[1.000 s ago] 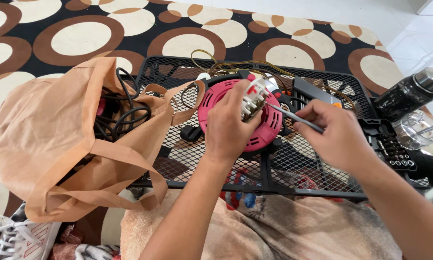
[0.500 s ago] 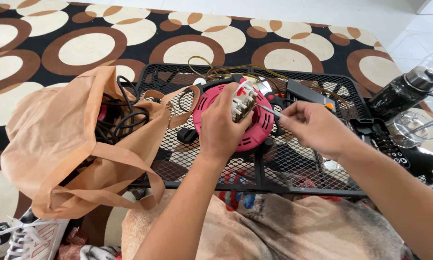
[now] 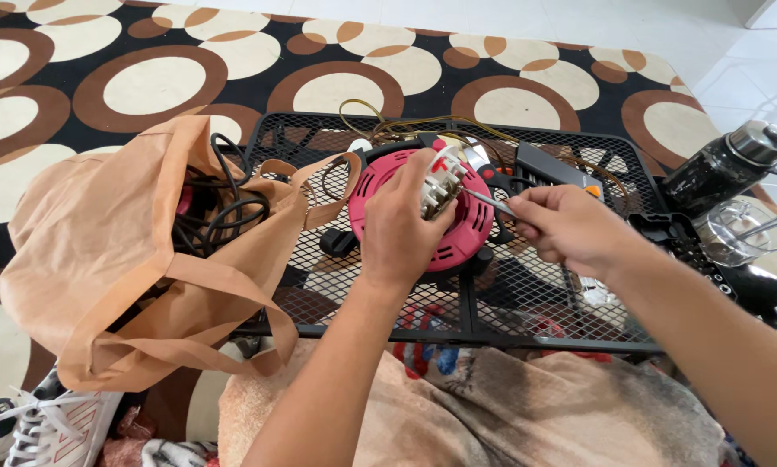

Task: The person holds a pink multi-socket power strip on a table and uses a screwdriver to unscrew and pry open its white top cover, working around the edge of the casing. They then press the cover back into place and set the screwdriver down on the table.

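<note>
One round pink plastic cable reel (image 3: 423,216), ribbed, flat on black steel-mesh counter (image 3: 527,294), centre. Left hand (image 3: 401,229) curled over reel, gripping one white plastic socket block (image 3: 440,186). Right hand (image 3: 570,227) at three o'clock, pinched shut on one thin metal screwdriver (image 3: 492,203). One soft tan fabric bag (image 3: 121,259) at nine o'clock, holding coiled black cables (image 3: 220,212).

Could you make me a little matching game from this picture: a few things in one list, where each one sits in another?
Things:
1. tan cloth bag
2. pink cable reel
3. dark flask
4. white sneaker

Places:
A. bottom left corner, on the floor
B. under the left hand, on the black mesh table
C. far right, beside the table
D. left end of the table, black cords inside

Pairs: 1-D, 2-B, 3-C, 4-A
</note>
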